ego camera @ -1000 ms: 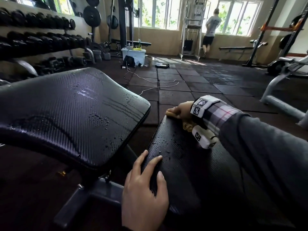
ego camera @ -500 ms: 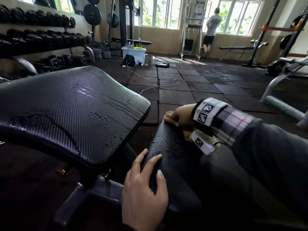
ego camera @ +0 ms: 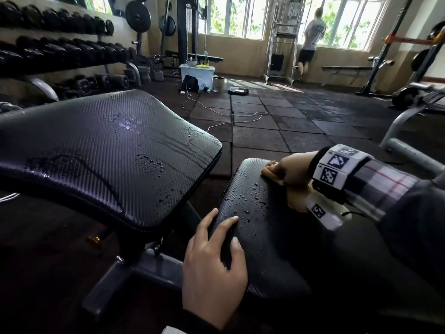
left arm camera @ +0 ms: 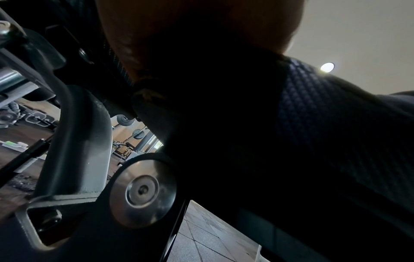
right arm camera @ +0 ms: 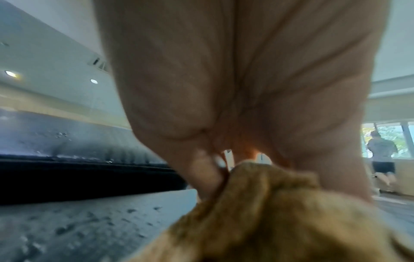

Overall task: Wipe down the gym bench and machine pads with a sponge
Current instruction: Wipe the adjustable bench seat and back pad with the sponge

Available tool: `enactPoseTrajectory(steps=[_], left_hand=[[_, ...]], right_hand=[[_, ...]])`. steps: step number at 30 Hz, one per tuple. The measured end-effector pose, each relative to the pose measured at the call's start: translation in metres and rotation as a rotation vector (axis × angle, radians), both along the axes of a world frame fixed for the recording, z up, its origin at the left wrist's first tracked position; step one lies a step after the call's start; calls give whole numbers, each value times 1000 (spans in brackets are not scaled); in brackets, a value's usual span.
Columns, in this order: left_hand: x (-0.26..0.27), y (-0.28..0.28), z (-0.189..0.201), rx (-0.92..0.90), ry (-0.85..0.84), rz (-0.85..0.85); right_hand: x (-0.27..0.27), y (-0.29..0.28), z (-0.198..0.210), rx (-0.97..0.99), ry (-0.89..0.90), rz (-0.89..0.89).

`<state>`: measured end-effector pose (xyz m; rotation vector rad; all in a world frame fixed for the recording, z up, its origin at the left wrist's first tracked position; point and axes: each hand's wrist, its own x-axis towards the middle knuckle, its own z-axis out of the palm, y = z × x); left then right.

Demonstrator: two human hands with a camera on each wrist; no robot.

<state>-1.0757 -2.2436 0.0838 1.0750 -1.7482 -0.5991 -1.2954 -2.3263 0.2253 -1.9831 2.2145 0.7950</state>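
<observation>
Wet, ribbed glossy vinyl seat pad [ego camera: 260, 237]; fuzzy tan cloth [right arm camera: 268, 212]

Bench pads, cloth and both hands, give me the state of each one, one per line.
Back pad: tilted, wet with droplets and streaks.
Seat pad: droplets across its near half.
Orange cloth: bunched, pressed onto the seat pad's far end.
Right hand: grips the cloth.
Left hand: fingers straight, resting on the seat pad's near left edge.

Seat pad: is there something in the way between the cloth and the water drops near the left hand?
Nothing visible. The cloth, under the right hand, lies on the seat pad; bare wet pad runs to the left hand.
</observation>
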Motion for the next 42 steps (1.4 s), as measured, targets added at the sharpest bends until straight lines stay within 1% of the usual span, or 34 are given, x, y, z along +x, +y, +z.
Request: enactPoseTrajectory(steps=[3,5,8,10,14,16,18,20,22,24,26,29,31,34,37,38,40,42], left_hand=[[1,0,0,-2,-5,-6],[1,0,0,5,-5,-14],[2,1,1,5,-10,-17],[2,0,1,9,-8,-20],[3,1,1,21,-19,-26],[3,1,1,16,-22,-29],[3,1,1,13,-19,-28],[3,1,1,18,-2,-24],[2,0,1,17,6,-19],[2,0,1,21,8,-21],[2,0,0,18,16,-20],[2,-1,0,14,19,-25],[2,-1,-1,10,7,-25],[3,-1,-1,12,2,-30],[3,-1,-1,9,0,-31],[4,-1,-1,8,2,-30],[3,-1,-1,10,13,-30],[3,-1,-1,12,24,-31]], right_hand=[[18,-6,-2,-55,-56,60],[26,-15,-2,-90,-76,58],[31,-24,1,-97,-69,51],[34,-28,4,-87,-49,77],[46,-29,-2,-82,-50,209],[51,-21,-6,-68,-79,288],[50,-5,-10,-29,-129,330],[41,14,-9,14,-183,300],[24,26,-6,58,-227,225],[8,27,-3,56,-175,133],[3,19,-1,-13,-75,79],[20,8,7,-60,0,114],[36,3,10,-60,-5,164],[53,-3,3,-81,-60,261],[49,4,-7,-33,-147,338],[44,10,-8,-12,-188,339],[31,26,-5,20,-279,286],[19,37,-1,40,-293,221]])
